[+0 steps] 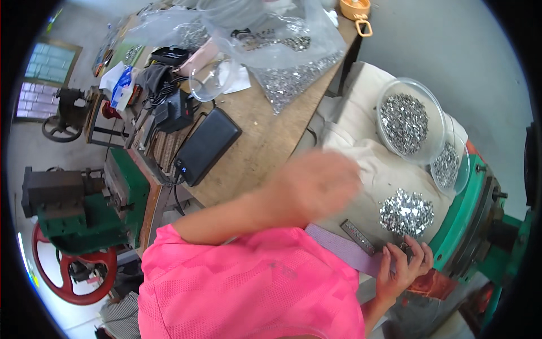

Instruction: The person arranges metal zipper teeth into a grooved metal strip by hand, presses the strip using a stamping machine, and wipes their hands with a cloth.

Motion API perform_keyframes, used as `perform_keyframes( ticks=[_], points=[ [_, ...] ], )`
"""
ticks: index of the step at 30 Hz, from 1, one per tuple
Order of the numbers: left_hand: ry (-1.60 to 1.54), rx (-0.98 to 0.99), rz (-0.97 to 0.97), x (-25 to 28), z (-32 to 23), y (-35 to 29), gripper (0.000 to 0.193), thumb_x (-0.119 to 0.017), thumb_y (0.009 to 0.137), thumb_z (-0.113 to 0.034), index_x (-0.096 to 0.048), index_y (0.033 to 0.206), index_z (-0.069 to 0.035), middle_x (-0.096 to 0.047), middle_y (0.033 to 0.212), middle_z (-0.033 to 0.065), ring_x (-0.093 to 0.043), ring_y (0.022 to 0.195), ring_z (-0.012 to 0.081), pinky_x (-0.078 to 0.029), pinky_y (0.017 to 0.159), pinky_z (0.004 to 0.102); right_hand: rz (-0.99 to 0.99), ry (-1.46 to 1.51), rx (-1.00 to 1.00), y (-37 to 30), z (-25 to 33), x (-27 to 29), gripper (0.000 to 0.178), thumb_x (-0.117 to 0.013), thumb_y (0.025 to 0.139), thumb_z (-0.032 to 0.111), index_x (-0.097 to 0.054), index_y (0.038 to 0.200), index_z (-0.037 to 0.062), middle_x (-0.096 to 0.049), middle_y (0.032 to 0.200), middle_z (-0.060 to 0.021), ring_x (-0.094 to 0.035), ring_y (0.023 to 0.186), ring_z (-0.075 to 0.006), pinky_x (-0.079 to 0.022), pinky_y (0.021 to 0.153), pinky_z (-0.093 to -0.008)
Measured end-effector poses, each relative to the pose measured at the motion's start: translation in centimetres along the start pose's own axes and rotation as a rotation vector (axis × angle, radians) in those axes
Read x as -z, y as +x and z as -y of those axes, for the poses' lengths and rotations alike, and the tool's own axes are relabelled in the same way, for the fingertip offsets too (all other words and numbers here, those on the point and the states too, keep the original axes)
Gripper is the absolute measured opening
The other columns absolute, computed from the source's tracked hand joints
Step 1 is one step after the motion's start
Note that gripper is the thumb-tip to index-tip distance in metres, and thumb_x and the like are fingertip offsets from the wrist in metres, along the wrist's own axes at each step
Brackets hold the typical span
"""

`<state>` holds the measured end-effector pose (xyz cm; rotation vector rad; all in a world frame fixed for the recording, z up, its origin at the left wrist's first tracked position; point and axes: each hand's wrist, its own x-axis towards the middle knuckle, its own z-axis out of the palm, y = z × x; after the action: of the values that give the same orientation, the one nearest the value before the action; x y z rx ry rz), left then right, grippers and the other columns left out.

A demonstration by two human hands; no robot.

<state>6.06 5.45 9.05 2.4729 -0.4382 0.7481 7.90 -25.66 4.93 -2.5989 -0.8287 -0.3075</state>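
My left hand [323, 183] hangs in front of the beige cloth, smeared by motion. Its fingers are too blurred to read, and nothing can be made out in it. My right hand [402, 270] rests at the near edge of a loose pile of small shiny metal pieces [405, 213]. Its fingers are curled, with a small dark bit at the fingertips that is too small to name. Left of that hand, a narrow dark bar with a row of small marks [357, 236] lies by a purple strip of material [339, 248].
Two clear round tubs, a large one [439, 141] and a smaller one [465, 175], hold metal pieces on the beige cloth [361, 135]. Green machinery [460, 217] borders the right. The wooden table [265, 135] carries a black power bank [209, 146] and a plastic bag of metal pieces [293, 73].
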Motion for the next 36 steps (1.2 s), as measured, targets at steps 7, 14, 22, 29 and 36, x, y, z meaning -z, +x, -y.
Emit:
perform_keyframes(
  ticks=[7, 14, 22, 29, 36],
  points=[
    [0.491, 0.459, -0.542, 14.3, 7.5, -1.5, 0.017, -0.072, 0.085, 0.0, -0.07, 0.101, -0.005, -0.065, 0.1, 0.0048, -0.06, 0.086, 0.0122, -0.05, 0.067, 0.0236, -0.044, 0.035, 0.032, 1.2, 0.1, -0.3, 0.01, -0.075, 0.08, 0.009, -0.072, 0.089, 0.0113, -0.064, 0.117, -0.0055, -0.042, 0.124, -0.0359, -0.033, 0.105, -0.0474],
    [0.357, 0.505, -0.825, 18.7, 7.9, -3.7, 0.013, -0.07, 0.091, -0.005, -0.07, 0.104, -0.004, -0.065, 0.102, 0.0016, -0.059, 0.087, 0.0085, -0.049, 0.076, 0.0239, -0.051, 0.076, 0.022, 1.6, 0.6, -0.5, 0.01, -0.076, 0.08, 0.009, -0.072, 0.089, 0.0112, -0.065, 0.114, -0.0049, -0.043, 0.122, -0.0352, -0.034, 0.103, -0.0474],
    [0.256, 0.773, -0.041, 15.3, 7.9, -1.7, 0.014, -0.071, 0.083, -0.007, -0.071, 0.097, -0.002, -0.065, 0.089, 0.0068, -0.063, 0.079, 0.0153, -0.048, 0.067, 0.0285, -0.079, 0.119, -0.011, 1.0, 1.0, -0.5, 0.01, -0.077, 0.078, 0.009, -0.073, 0.087, 0.0118, -0.066, 0.107, -0.0033, -0.046, 0.119, -0.0319, -0.035, 0.102, -0.0452],
    [0.505, 0.37, 0.207, 10.5, 8.2, 0.6, 0.016, -0.073, 0.079, -0.007, -0.071, 0.094, -0.004, -0.064, 0.094, 0.0101, -0.062, 0.092, 0.0286, -0.05, 0.079, 0.0391, -0.093, 0.193, -0.024, 1.3, 1.3, -0.6, 0.014, -0.078, 0.074, 0.007, -0.073, 0.086, 0.0104, -0.066, 0.102, -0.0036, -0.048, 0.114, -0.0313, -0.038, 0.098, -0.0442],
    [0.981, 0.197, 0.499, 8.0, 11.8, -0.1, 0.012, -0.065, 0.079, -0.015, -0.069, 0.087, -0.007, -0.065, 0.098, 0.006, -0.059, 0.104, 0.0218, -0.044, 0.088, 0.0357, -0.141, 0.235, -0.03, 1.0, 0.6, -0.4, 0.017, -0.081, 0.073, 0.008, -0.073, 0.087, 0.0114, -0.068, 0.098, -0.0013, -0.053, 0.105, -0.0296, -0.042, 0.092, -0.0424]
  ],
)
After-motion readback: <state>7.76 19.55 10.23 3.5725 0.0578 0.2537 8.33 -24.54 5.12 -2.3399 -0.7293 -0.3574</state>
